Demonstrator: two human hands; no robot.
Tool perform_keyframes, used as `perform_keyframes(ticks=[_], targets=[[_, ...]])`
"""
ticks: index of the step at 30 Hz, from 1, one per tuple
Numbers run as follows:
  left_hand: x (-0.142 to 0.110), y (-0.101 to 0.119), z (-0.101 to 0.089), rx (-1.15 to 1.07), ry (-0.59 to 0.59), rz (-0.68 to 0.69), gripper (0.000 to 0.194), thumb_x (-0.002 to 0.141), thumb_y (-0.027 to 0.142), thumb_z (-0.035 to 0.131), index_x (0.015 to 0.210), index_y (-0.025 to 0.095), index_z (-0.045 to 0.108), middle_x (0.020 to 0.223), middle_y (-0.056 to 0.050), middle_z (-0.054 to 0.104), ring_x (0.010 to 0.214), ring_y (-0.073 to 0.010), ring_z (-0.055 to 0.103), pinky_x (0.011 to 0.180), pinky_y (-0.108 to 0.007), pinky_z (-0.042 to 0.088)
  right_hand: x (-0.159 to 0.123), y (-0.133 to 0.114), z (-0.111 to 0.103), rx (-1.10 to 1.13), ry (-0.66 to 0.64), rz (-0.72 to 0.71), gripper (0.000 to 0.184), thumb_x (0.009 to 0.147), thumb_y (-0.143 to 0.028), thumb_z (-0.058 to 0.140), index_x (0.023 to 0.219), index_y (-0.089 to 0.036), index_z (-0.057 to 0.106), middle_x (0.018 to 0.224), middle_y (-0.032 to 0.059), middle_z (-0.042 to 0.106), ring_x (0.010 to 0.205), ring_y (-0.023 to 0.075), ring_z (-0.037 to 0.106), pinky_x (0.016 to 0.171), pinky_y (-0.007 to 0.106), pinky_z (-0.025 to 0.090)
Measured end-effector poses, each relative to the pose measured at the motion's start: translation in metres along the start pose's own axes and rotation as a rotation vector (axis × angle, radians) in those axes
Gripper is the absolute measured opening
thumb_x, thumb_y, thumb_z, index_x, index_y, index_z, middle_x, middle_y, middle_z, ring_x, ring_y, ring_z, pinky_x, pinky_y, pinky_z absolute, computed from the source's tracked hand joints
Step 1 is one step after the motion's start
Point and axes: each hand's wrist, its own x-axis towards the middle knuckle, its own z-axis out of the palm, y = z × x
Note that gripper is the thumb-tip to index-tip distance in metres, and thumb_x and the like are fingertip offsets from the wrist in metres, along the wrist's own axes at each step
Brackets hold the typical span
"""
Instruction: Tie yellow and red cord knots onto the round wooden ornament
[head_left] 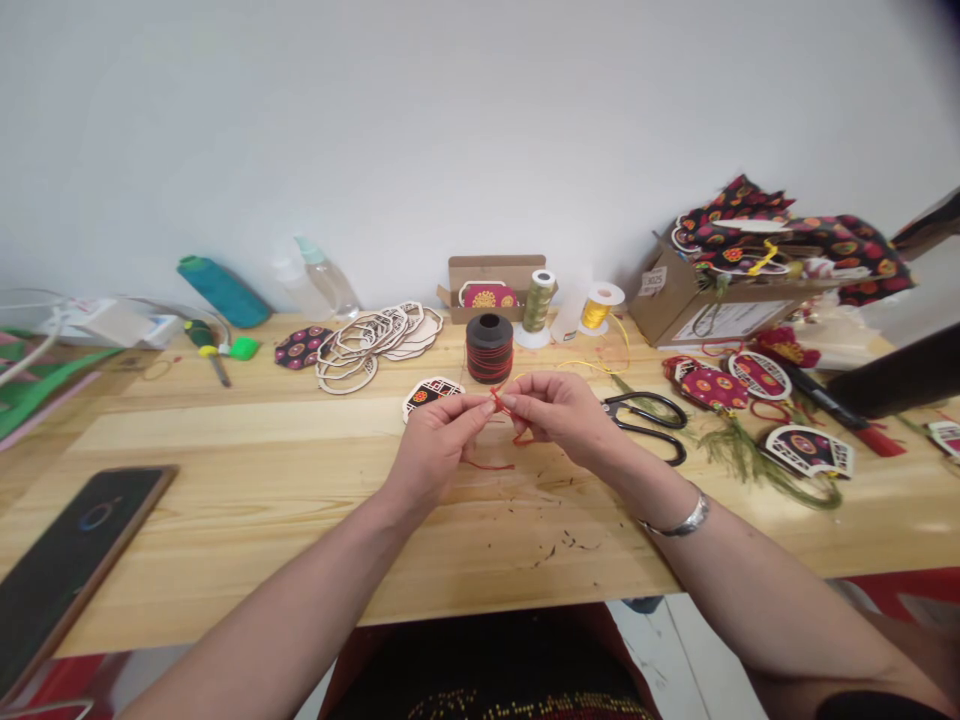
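The left hand and the right hand meet just above a pale pine tabletop, each pinching a thin red cord between thumb and forefinger, so both grips are narrow and closed on the cord. The cord lies in the small gap between the hands, twisted into a little loop or knot that the fingers partly hide, so its exact form cannot be told, and 1 loose red end curls down near the wood. Straight ahead stands a black spool wound with red cord, and left of the hands lies a black-and-cream patterned wooden ornament, almost touching the left hand. Just right of the right hand rest black-handled steel scissors. Farther back lie pale laser-cut wooden rings and a green thread cone. For work this fine, pinching close to the twist and keeping even tension from both sides should give the best control. Anchoring the wrists low would steady the fingers, while a slack grip could let the small loop slip open or tighten unevenly.
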Motion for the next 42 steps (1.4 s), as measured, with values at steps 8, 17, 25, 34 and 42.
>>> perform_keyframes(ticks=[8, 17, 25, 34, 42], targets=[[-0.0003, 0.0003, 0.0001, -0.042, -0.001, -0.016, 0.022, 0.065, 0.032, 0.077, 0.076, 0.013, 0.072, 0.044, 0.008, 0.041, 0.040, -0.0030, 0.026, 0.041, -0.020, 0.016, -0.0004, -0.0004, 0.0003, -0.022, 0.005, -0.012, 0.026, 0.074, -0.041, 0.068, 0.076, -0.015, 0.063, 0.053, -0.0039, 0.056, 0.043, 0.0051, 0.046, 0.042, 0.017, 0.039], [-0.0003, 0.0000, 0.0001, -0.023, -0.014, -0.009, 0.021, 0.067, 0.033, 0.075, 0.075, 0.014, 0.073, 0.045, 0.007, 0.042, 0.040, -0.0028, 0.026, 0.040, -0.020, 0.016, 0.0001, 0.0000, 0.0003, -0.057, -0.001, -0.032, 0.025, 0.075, -0.039, 0.067, 0.078, -0.015, 0.064, 0.054, -0.0032, 0.057, 0.046, 0.0057, 0.048, 0.044, 0.017, 0.042], [0.0012, -0.0004, -0.0001, 0.001, 0.025, -0.010, 0.018, 0.065, 0.031, 0.076, 0.073, 0.015, 0.074, 0.045, 0.006, 0.046, 0.040, -0.0028, 0.028, 0.040, -0.019, 0.018, -0.0007, -0.0012, 0.0007, -0.089, 0.006, -0.045, 0.024, 0.074, -0.039, 0.067, 0.078, -0.015, 0.065, 0.058, -0.0024, 0.057, 0.050, 0.0066, 0.052, 0.045, 0.018, 0.044], [0.0006, 0.0018, 0.0007, 0.011, 0.070, -0.021, 0.018, 0.064, 0.030, 0.076, 0.071, 0.014, 0.071, 0.042, 0.008, 0.040, 0.039, -0.0028, 0.025, 0.039, -0.019, 0.017, -0.0011, -0.0055, -0.0002, -0.229, 0.065, -0.124, 0.020, 0.076, -0.034, 0.063, 0.076, -0.014, 0.066, 0.066, 0.0007, 0.061, 0.057, 0.0093, 0.051, 0.053, 0.023, 0.043], [0.0023, 0.0032, 0.0002, 0.000, 0.121, 0.017, 0.015, 0.066, 0.028, 0.074, 0.069, 0.014, 0.070, 0.042, 0.008, 0.040, 0.041, -0.0035, 0.028, 0.040, -0.019, 0.018, 0.0007, -0.0073, -0.0065, -0.383, 0.158, -0.228, 0.014, 0.077, -0.028, 0.063, 0.078, -0.015, 0.068, 0.055, -0.0040, 0.050, 0.048, 0.0068, 0.034, 0.046, 0.023, 0.028]])
